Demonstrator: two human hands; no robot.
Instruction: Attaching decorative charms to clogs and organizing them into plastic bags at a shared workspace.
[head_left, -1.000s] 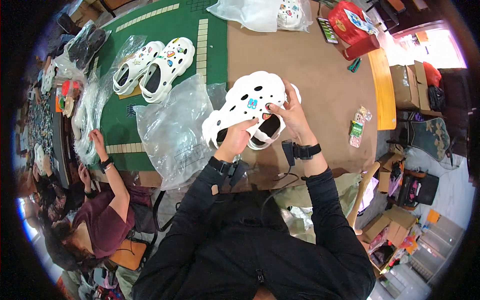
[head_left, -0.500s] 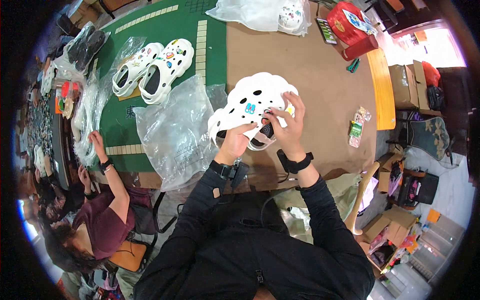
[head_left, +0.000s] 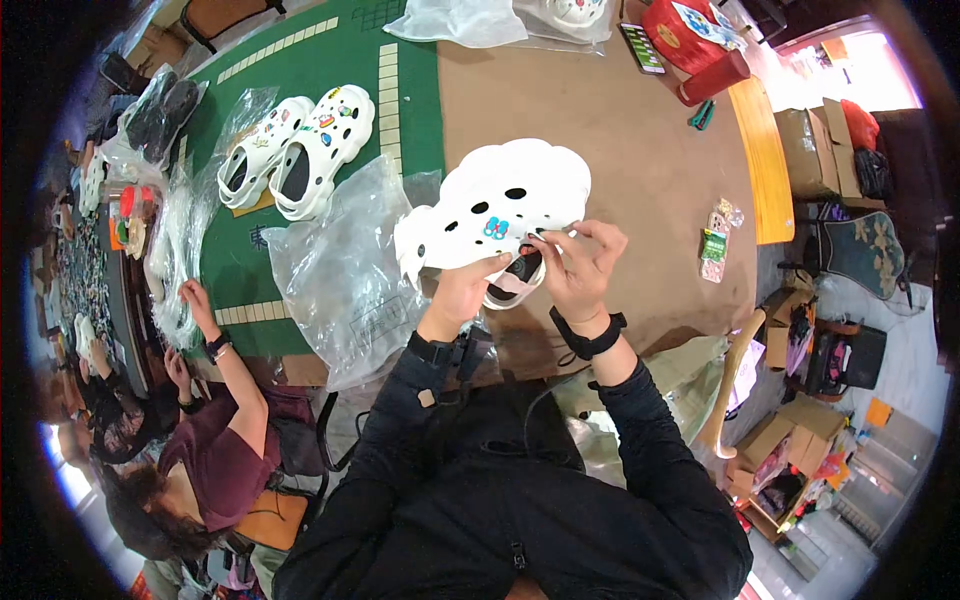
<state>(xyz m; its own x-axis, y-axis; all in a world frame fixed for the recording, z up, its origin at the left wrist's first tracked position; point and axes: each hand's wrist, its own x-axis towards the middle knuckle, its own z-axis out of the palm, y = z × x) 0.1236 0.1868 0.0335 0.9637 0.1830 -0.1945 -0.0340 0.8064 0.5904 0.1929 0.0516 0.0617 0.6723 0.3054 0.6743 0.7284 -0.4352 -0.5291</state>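
My left hand (head_left: 462, 292) is closed on the near side of a white clog (head_left: 535, 180) with dark holes, held tilted above the table. A blue shoe charm (head_left: 495, 228) sits on the clog's upper. Beside that charm, at the opening's edge, the thumb and fingers of my right hand (head_left: 583, 268) pinch a small dark and reddish shoe charm (head_left: 528, 247), mostly covered by the fingertips. Dark lining shows inside the clog below them. To the left lies a crumpled clear plastic bag (head_left: 335, 290).
Two charm-covered white clogs (head_left: 325, 145) stand on the green mat (head_left: 270, 75). A red bottle (head_left: 715, 78), a phone (head_left: 641, 49), a green-handled tool (head_left: 702, 115) and a small package (head_left: 714, 250) lie on the brown tabletop (head_left: 660, 190). Another person's arm (head_left: 240, 375) reaches in at left.
The clog has tipped and shifted slightly left, and its upper looks more foreshortened. My right hand has moved down a little, its fingers still pinched at the opening's edge.
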